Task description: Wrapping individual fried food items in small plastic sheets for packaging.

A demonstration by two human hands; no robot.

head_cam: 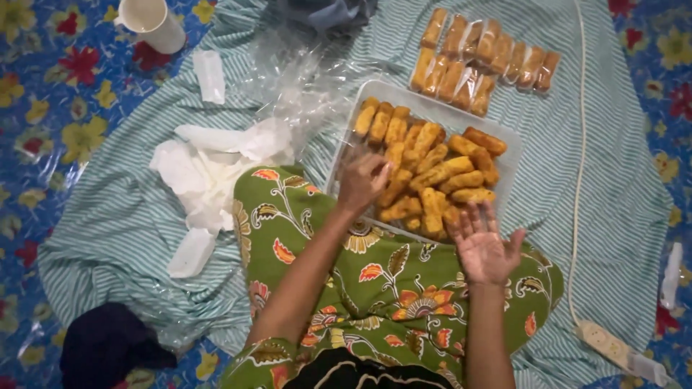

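Lighting: even, moderately bright indoor light from overhead; shadows soft and short. Glare on crumpled clear plastic (303, 79) (far centre). Left hand (362, 180) motion-blurred; overall slightly soft, frame edges mildly stretched.

The bare left forearm runs up toward one o'clock, its left hand (362, 180) palm down, fingers loosely curled. The right hand (484, 248) points to twelve o'clock, palm turned up, fingers spread and empty.
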